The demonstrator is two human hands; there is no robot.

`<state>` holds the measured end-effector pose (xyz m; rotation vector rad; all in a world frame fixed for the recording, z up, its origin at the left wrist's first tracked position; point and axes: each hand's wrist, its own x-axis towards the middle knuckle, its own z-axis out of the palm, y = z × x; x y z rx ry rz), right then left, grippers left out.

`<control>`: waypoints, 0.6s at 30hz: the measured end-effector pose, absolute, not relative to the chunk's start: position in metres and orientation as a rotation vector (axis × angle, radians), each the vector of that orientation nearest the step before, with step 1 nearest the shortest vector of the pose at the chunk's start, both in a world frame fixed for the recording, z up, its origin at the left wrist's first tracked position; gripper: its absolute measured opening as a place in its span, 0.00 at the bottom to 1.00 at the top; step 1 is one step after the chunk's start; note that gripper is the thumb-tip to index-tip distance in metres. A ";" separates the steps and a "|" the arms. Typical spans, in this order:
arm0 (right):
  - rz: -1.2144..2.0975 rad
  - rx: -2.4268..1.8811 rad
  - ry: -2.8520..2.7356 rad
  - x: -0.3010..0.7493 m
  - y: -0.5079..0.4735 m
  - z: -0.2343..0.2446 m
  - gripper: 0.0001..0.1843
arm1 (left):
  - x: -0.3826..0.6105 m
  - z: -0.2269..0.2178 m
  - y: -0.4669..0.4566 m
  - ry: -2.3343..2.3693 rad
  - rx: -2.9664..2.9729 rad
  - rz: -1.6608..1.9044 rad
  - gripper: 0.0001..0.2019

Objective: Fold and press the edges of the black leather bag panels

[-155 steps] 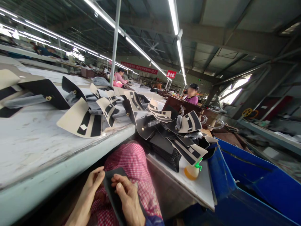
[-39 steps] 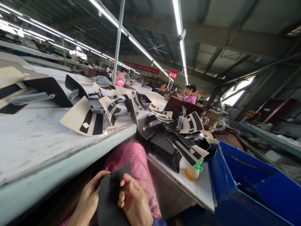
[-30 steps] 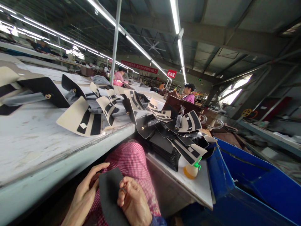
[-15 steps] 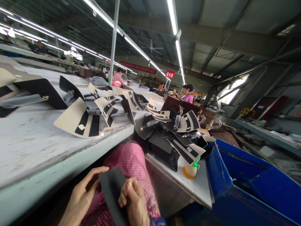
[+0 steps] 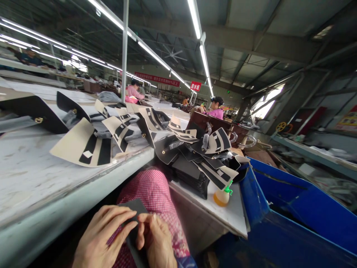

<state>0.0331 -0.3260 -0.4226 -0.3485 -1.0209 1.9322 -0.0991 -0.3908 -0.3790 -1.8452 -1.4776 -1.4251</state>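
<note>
A dark grey-black flat panel (image 5: 136, 204) rests over my lap on a pink checked cloth (image 5: 152, 182). My left hand (image 5: 107, 234) reaches across the panel's left side, thumb and fingertips drawn close together over its face. Whatever lies between those fingertips is too small to see. At the panel's right edge, my right hand (image 5: 158, 238) is closed, curled fingers gripping it and the thumb side facing the left fingertips. The two hands nearly meet, covering the panel's middle.
Cream-and-black curved flaps (image 5: 83, 147) with clasps and clear wrapping spread over the white table (image 5: 25, 167). More lie heaped on a stack of black panels (image 5: 189, 178). A green-topped bottle (image 5: 221, 197) stands beside a blue bin (image 5: 292, 193). A co-worker (image 5: 216, 109) sits beyond.
My left hand has moved right, from the panel's left edge onto its face, its fingers closing toward my right fingertips. The view has shifted slightly to the right.
</note>
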 end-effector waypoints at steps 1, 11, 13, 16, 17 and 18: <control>1.933 -0.333 -1.027 0.033 -0.326 -0.423 0.28 | -0.097 -0.378 -0.389 -1.466 -1.846 -1.418 0.08; 1.926 -0.299 -1.130 0.036 -0.328 -0.427 0.28 | -0.100 -0.380 -0.387 -1.378 -1.785 -1.340 0.06; 1.927 -0.292 -1.153 0.037 -0.328 -0.429 0.28 | -0.100 -0.383 -0.385 -1.369 -1.757 -1.344 0.06; 1.895 -0.298 -1.249 0.039 -0.328 -0.430 0.31 | -0.100 -0.388 -0.382 -1.373 -1.700 -1.391 0.06; 1.865 -0.311 -1.298 0.040 -0.328 -0.430 0.31 | -0.100 -0.390 -0.382 -1.385 -1.692 -1.408 0.06; 1.828 -0.327 -1.347 0.041 -0.328 -0.430 0.31 | -0.101 -0.392 -0.381 -1.402 -1.693 -1.426 0.06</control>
